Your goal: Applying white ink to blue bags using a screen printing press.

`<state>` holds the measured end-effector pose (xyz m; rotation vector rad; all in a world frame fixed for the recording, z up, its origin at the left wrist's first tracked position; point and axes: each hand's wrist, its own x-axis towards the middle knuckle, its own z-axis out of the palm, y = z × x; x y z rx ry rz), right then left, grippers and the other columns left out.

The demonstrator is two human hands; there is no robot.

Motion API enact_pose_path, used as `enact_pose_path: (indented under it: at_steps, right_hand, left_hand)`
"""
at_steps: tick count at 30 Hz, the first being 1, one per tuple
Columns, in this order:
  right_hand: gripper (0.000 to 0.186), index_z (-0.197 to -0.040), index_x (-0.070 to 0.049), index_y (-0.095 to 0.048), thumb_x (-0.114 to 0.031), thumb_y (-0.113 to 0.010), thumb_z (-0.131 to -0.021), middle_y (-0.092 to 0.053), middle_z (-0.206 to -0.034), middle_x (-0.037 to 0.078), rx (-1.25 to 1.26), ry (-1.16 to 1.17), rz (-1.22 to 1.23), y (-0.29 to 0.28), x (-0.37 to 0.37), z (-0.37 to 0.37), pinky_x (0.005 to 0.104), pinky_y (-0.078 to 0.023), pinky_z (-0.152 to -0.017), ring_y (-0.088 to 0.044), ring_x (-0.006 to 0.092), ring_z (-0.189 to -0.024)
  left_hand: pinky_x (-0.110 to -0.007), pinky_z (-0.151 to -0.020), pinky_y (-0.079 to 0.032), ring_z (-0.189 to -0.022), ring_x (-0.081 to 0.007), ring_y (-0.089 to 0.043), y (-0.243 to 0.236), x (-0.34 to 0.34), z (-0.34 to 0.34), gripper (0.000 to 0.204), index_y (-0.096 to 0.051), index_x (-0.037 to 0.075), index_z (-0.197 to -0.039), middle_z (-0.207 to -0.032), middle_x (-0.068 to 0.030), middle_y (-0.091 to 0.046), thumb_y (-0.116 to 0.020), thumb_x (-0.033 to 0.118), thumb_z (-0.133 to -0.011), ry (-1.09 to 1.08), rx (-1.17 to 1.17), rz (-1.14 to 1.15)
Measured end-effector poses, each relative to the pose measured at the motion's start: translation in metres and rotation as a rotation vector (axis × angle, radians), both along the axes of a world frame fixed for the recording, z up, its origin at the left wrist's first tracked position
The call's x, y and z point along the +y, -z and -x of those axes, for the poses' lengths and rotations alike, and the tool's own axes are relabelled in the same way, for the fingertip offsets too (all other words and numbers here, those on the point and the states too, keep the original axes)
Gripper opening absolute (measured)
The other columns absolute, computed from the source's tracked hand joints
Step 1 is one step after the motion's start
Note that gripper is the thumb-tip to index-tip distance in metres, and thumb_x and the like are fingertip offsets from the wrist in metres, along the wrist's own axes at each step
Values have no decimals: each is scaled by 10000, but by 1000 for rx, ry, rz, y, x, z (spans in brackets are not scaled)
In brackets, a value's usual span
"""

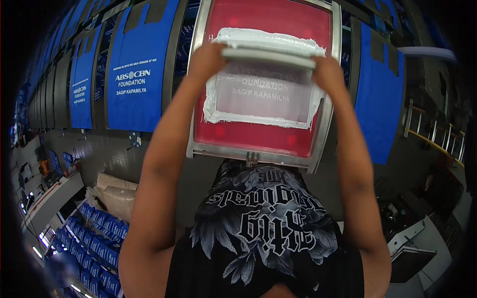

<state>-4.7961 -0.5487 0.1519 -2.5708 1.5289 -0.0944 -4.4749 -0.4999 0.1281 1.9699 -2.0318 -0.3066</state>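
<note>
A long pale squeegee (268,57) lies crosswise over a printing screen. My left hand (209,60) is closed round its left end, and my right hand (326,73) grips the right end. Beneath it is the screen's red mesh (243,135), set in a metal frame (233,148). Thick white ink (263,36) is heaped beyond the squeegee and rings a paler rectangle in the middle. Through that rectangle faint white lettering shows. The squeegee's lower edge is blurred, so its contact with the mesh is hard to make out.
Blue printed fabric pieces (136,64) lie flat in a row to the left, with another blue piece (380,94) at right. Rows of small blue printed items (89,248) fill the lower left, near brown sacks (117,193). A yellow-railed ladder (437,134) is at far right.
</note>
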Motion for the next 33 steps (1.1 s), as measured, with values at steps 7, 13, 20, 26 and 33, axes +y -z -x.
enact_pose_path:
  at_steps: [7, 13, 20, 26, 33]
  right_hand:
    - [398, -934, -72, -686, 52, -589, -569, -657, -910, 166, 12, 0, -219, -45, 101, 8, 432, -446, -850, -575, 372, -861]
    - [414, -998, -85, -661, 18, -604, -601, -649, -907, 141, 66, 27, -215, -10, 102, 10, 471, -349, -996, -590, 300, -923]
    - [384, -1017, -102, -664, -70, -590, -642, -648, -799, 193, 20, 1, -134, -24, -9, 0, 408, -479, -785, -637, 333, -772]
    - [411, -1020, -100, -657, 9, -598, -628, -640, -847, 124, -75, 68, -265, -18, 179, 19, 510, -264, -1059, -592, 296, -922]
    - [372, -1013, -113, -658, -49, -573, -656, -662, -841, 154, 28, 2, -96, -4, -19, 8, 467, -407, -876, -631, 304, -791]
  left_hand:
    - [-422, -739, -495, -821, -317, -628, -36, 102, -2, 267, -691, 129, -921, -833, -128, -655, -717, 110, -657, 141, 42, -191]
    - [-432, -751, -489, -820, -338, -611, -9, 94, 6, 346, -688, 129, -931, -830, -131, -654, -709, 52, -595, 91, 84, -116]
    - [-408, -742, -507, -842, -313, -644, -23, -19, -11, 349, -670, 112, -1001, -865, -141, -670, -722, 297, -709, 89, -11, -179]
    - [-442, -749, -482, -818, -342, -617, -8, 176, 16, 390, -687, 109, -897, -801, -156, -647, -712, -13, -527, 167, 198, -47]
    - [-397, -709, -511, -784, -331, -645, -28, -23, 4, 336, -681, 83, -945, -785, -165, -661, -756, 284, -685, 80, 37, -118]
